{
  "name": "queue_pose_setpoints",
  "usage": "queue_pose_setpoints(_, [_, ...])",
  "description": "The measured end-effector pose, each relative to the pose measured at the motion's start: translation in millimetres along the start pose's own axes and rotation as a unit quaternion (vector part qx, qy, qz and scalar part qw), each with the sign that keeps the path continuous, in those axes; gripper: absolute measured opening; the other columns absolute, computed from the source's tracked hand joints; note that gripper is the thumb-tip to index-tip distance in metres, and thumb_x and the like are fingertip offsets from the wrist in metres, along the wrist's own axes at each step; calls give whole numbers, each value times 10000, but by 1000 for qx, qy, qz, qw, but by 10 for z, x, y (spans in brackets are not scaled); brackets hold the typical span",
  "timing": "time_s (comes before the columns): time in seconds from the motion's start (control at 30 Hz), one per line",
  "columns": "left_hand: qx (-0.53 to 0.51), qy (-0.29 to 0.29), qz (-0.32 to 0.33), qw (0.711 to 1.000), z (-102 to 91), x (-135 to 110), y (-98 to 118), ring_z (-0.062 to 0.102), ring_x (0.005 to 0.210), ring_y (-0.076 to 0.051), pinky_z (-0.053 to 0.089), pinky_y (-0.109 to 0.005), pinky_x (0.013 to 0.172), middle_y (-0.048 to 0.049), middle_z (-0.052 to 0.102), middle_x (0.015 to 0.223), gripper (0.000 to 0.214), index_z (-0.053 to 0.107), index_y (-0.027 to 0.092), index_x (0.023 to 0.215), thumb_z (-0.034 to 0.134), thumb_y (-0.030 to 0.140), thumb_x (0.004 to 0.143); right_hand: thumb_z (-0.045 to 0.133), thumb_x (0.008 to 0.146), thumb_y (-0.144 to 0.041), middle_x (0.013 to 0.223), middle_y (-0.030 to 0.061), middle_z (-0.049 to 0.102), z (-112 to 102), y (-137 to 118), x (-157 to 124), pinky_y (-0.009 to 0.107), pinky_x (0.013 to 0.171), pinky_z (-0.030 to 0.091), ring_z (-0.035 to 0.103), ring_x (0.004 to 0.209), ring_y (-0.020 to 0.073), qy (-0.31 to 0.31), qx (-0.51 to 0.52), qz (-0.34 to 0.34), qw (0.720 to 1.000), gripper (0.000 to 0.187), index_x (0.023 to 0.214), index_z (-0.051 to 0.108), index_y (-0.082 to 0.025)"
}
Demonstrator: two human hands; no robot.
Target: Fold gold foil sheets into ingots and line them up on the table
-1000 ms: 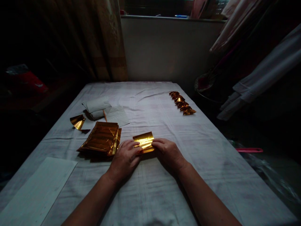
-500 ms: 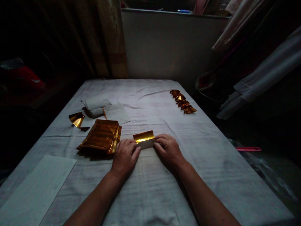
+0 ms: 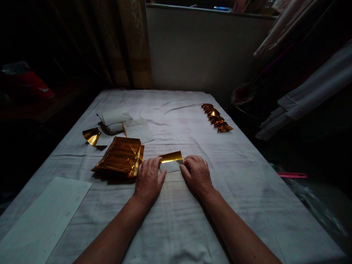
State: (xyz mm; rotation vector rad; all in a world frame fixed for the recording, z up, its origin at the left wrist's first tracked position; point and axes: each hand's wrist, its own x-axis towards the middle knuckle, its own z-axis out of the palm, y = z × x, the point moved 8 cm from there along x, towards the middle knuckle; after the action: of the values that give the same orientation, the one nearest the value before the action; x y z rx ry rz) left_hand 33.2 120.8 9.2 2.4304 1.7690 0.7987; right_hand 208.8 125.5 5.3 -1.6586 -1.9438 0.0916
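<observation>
A small sheet of gold foil paper [image 3: 171,161] lies on the cloth between my hands, its near part folded over so the pale back shows. My left hand [image 3: 149,176] grips its left end with thumb and fingers. At the right end my right hand [image 3: 196,171] pinches the paper the same way. Just left of my left hand is a thick stack of gold foil sheets [image 3: 119,156]. A row of folded gold foil pieces [image 3: 216,118] stands toward the table's far right edge.
A cloth-covered table [image 3: 233,205] fills the middle. On its left are a curled gold scrap [image 3: 92,136], crumpled pale paper [image 3: 117,119] and a white sheet [image 3: 46,220]. Pale clothes [image 3: 310,86] hang at the right, above a pink handle [image 3: 293,175].
The pale near flap of the foil sheet lies flatter and looks brighter, and less gold shows behind it. Both hands stay at its ends. The whole view has shifted slightly.
</observation>
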Motion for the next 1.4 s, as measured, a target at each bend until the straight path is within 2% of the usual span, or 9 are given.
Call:
queue_pose_setpoints(0.13, [26, 7, 34, 999, -33, -6, 82, 577, 1035, -271, 437, -418, 897, -83, 659, 1119, 182, 633, 222, 1087, 594, 239, 910, 585, 890, -243, 930, 47, 669, 3, -5, 7, 353, 841, 369, 565, 930, 223, -3, -7, 3, 1000, 120, 772, 571, -229])
queue_pose_setpoints(0.23, [24, 24, 108, 994, -94, -32, 260, 571, 1056, -257, 419, -412, 932, -63, 671, 1139, 102, 679, 242, 966, 587, 225, 924, 589, 887, -249, 897, 46, 657, 17, 0, 10, 354, 825, 367, 559, 908, 228, -11, -22, 7, 1000, 114, 776, 567, -229])
queue_pose_setpoints(0.33, [-2, 16, 172, 985, -110, -85, 413, 574, 1051, -242, 402, -406, 969, -39, 707, 1088, 114, 690, 233, 974, 585, 223, 929, 584, 890, -251, 917, 52, 660, 28, 5, 1, 362, 831, 366, 558, 917, 239, -7, -28, 7, 1000, 36, 890, 604, -222])
queue_pose_setpoints(0.37, [-9, 10, 180, 984, -105, -99, 436, 578, 1042, -240, 397, -410, 977, -36, 716, 1070, 127, 688, 227, 1002, 583, 229, 931, 579, 891, -249, 945, 57, 666, 27, 7, -5, 365, 843, 367, 560, 931, 241, -1, -23, 6, 1000, 85, 963, 613, -218])
queue_pose_setpoints(0.47, [-16, -19, 179, 984, -62, -126, 441, 594, 1039, -232, 380, -422, 997, -37, 722, 1086, 180, 671, 212, 1084, 567, 240, 939, 556, 902, -241, 1014, 70, 674, 20, 15, -20, 370, 870, 368, 565, 966, 243, 17, -9, 3, 1000, 219, 1115, 599, -213])
queue_pose_setpoints(0.73, [-15, -42, 170, 984, -1, -142, 419, 599, 1081, -227, 369, -428, 1014, -47, 710, 1141, 231, 653, 209, 1148, 541, 234, 947, 564, 896, -251, 942, 48, 656, 38, -40, 3, 357, 839, 355, 551, 947, 231, -20, -39, 8, 999, 67, 876, 626, -236])
queue_pose_setpoints(0.93, [-13, -41, 170, 984, -9, -137, 427, 608, 1082, -228, 381, -427, 1005, -53, 717, 1132, 245, 659, 217, 1154, 524, 220, 950, 649, 848, -381, 945, 59, 640, 38, -99, 12, 372, 865, 345, 539, 958, 244, -10, -53, 35, 998, 170, 869, 613, -217])
queue_pose_setpoints(1.13, [-15, -33, 170, 985, -59, -143, 374, 639, 1063, -226, 382, -449, 1018, -65, 725, 1133, 236, 676, 214, 1108, 496, 207, 955, 614, 877, -254, 975, 43, 656, 22, 2, -7, 374, 885, 354, 560, 999, 234, -26, 1, 34, 999, 27, 866, 629, -235])
queue_pose_setpoints(1.4, [17, -28, 176, 984, -175, -233, 246, 666, 1060, -253, 370, -480, 1034, -64, 740, 1137, 245, 689, 198, 1102, 495, 206, 953, 578, 878, -170, 981, 32, 669, 4, 103, -36, 371, 878, 369, 572, 994, 222, -25, 27, 40, 999, 99, 872, 648, -239])
